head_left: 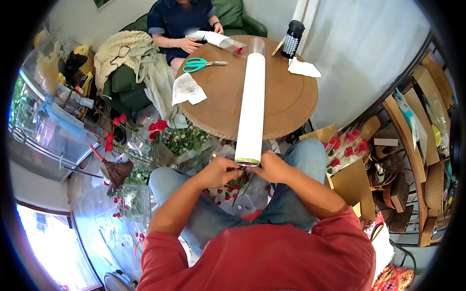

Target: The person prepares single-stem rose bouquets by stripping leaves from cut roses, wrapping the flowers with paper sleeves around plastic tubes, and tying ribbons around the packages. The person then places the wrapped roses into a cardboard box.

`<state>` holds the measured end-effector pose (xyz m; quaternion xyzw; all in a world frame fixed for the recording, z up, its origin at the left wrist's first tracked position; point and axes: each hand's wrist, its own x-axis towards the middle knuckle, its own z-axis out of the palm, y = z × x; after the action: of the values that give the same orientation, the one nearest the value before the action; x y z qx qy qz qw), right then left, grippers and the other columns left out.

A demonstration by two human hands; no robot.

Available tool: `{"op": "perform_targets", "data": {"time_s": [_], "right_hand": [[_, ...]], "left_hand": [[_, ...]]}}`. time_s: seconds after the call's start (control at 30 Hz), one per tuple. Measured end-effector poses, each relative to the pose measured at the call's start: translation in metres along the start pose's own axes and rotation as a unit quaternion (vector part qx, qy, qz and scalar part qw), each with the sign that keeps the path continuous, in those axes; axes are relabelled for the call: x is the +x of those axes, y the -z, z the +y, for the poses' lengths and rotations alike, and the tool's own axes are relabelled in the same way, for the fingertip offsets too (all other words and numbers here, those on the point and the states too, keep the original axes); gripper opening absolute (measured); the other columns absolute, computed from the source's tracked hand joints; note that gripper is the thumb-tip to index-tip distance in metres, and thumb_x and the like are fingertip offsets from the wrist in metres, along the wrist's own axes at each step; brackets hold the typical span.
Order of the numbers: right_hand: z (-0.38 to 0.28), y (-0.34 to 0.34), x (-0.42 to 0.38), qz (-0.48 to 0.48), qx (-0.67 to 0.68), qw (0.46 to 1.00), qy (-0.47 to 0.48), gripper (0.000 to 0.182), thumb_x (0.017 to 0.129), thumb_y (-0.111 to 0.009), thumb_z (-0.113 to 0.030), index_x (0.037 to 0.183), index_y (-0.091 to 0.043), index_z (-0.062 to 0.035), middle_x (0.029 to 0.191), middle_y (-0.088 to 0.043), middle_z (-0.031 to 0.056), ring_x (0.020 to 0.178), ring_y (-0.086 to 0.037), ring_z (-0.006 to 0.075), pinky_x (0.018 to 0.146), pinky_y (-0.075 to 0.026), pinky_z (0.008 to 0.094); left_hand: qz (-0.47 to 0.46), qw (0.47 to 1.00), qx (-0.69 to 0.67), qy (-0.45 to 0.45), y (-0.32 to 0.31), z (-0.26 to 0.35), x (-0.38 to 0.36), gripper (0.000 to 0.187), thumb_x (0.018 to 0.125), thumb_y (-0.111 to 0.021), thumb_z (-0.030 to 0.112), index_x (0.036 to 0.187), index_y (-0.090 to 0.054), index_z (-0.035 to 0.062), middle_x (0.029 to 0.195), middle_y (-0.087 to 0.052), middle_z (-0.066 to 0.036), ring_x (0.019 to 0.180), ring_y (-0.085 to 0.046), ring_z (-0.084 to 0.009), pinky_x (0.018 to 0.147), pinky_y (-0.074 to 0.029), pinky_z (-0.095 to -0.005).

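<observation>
The fingertips of the left hand (221, 171) and right hand (272, 167) are hard to make out; the hands sit slightly apart at the near end of a long white tube (251, 102), and I cannot tell whether either grips it. Its long axis runs away from the body over the round brown counter (286, 104), green-rimmed end jutting past the edge, clear end toward a green sofa (228, 13).

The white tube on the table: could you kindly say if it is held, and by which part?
The left hand and right hand are at the near, green-rimmed end of the white tube; whether they grip it cannot be told.
</observation>
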<state>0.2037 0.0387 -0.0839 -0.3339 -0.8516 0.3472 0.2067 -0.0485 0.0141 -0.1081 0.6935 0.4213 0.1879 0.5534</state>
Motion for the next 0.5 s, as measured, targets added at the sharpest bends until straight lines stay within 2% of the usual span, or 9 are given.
{"op": "perform_targets", "data": {"time_s": [0.1,0.13,0.17,0.23,0.27,0.3,0.37,0.4,0.5], "right_hand": [[0.005,0.016,-0.010,0.076,-0.095,0.993,0.011,0.016,0.090,-0.069,-0.008,0.104,-0.070,0.0006,0.091,-0.071,0.0239,0.088,-0.068,0.0455,0.074,-0.055,0.0513],[0.019,0.012,-0.012,0.083,-0.120,0.989,0.012,0.018,0.087,-0.066,-0.005,0.105,-0.063,-0.0014,0.094,-0.069,0.0218,0.087,-0.068,0.0443,0.072,-0.054,0.0529],[0.021,0.014,-0.018,0.080,-0.117,0.990,0.007,0.018,0.087,-0.066,-0.005,0.105,-0.063,-0.0014,0.094,-0.069,0.0218,0.087,-0.068,0.0443,0.072,-0.054,0.0529],[0.024,0.023,-0.015,0.122,-0.254,0.960,0.003,0.025,0.083,-0.064,-0.001,0.108,-0.058,-0.0030,0.093,-0.068,0.0194,0.083,-0.068,0.0430,0.071,-0.055,0.0522],[0.015,0.033,-0.015,0.128,-0.276,0.953,-0.011,0.025,0.080,-0.063,0.001,0.103,-0.054,-0.0036,0.092,-0.066,0.0180,0.082,-0.069,0.0418,0.069,-0.055,0.0516],[0.015,0.038,-0.013,0.131,-0.275,0.952,-0.016,0.025,0.080,-0.063,0.001,0.103,-0.054,-0.0036,0.092,-0.066,0.0180,0.082,-0.069,0.0418,0.069,-0.055,0.0516],[0.014,0.047,-0.011,0.163,-0.322,0.933,0.014,0.019,0.082,-0.062,0.000,0.098,-0.052,-0.0034,0.089,-0.065,0.0181,0.080,-0.069,0.0414,0.065,-0.055,0.0504],[0.009,0.051,-0.008,0.170,-0.336,0.926,0.006,0.016,0.084,-0.060,0.000,0.096,-0.051,-0.0041,0.087,-0.064,0.0175,0.078,-0.070,0.0403,0.063,-0.055,0.0489],[0.006,0.067,0.003,0.158,-0.382,0.910,-0.039,0.014,0.087,-0.059,-0.002,0.099,-0.051,-0.0042,0.087,-0.064,0.0172,0.076,-0.071,0.0390,0.062,-0.057,0.0474]], "left_hand": [[0.164,0.975,0.143,-0.051,0.009,0.013,0.001,0.019,0.099,-0.064,0.011,0.107,-0.075,-0.0020,0.067,-0.068,-0.006,0.063,-0.067,-0.0140,0.061,-0.054,-0.0334],[0.205,0.970,0.099,-0.082,0.007,0.013,0.004,0.019,0.099,-0.063,0.011,0.105,-0.075,-0.0012,0.063,-0.065,-0.008,0.059,-0.063,-0.0138,0.058,-0.052,-0.0340],[0.202,0.972,0.095,-0.078,0.005,0.009,0.007,0.019,0.099,-0.063,0.011,0.105,-0.075,-0.0012,0.063,-0.065,-0.008,0.059,-0.063,-0.0138,0.058,-0.052,-0.0340],[0.234,0.972,0.010,0.006,0.015,-0.001,0.018,0.018,0.098,-0.063,0.012,0.104,-0.076,-0.0002,0.064,-0.064,-0.009,0.057,-0.058,-0.0133,0.056,-0.049,-0.0334],[0.269,0.960,-0.060,0.050,0.017,-0.001,0.021,0.018,0.097,-0.063,0.011,0.102,-0.075,-0.0013,0.064,-0.064,-0.009,0.057,-0.055,-0.0127,0.057,-0.047,-0.0332],[0.264,0.962,-0.058,0.049,0.019,-0.002,0.023,0.018,0.097,-0.063,0.011,0.102,-0.075,-0.0013,0.064,-0.064,-0.009,0.057,-0.055,-0.0127,0.057,-0.047,-0.0332],[0.335,0.941,-0.014,0.038,0.024,0.006,0.022,0.019,0.097,-0.063,0.012,0.101,-0.075,-0.0029,0.066,-0.065,-0.010,0.063,-0.058,-0.0115,0.062,-0.050,-0.0335],[0.365,0.930,-0.028,0.006,0.021,0.015,0.020,0.020,0.101,-0.062,0.011,0.097,-0.077,-0.0025,0.062,-0.055,0.001,0.056,-0.047,-0.0064,0.052,-0.038,-0.0275],[0.388,0.918,0.077,-0.029,0.031,0.033,0.020,0.021,0.100,-0.062,0.012,0.098,-0.076,-0.0038,0.061,-0.054,0.000,0.057,-0.047,-0.0058,0.053,-0.039,-0.0274]]}}
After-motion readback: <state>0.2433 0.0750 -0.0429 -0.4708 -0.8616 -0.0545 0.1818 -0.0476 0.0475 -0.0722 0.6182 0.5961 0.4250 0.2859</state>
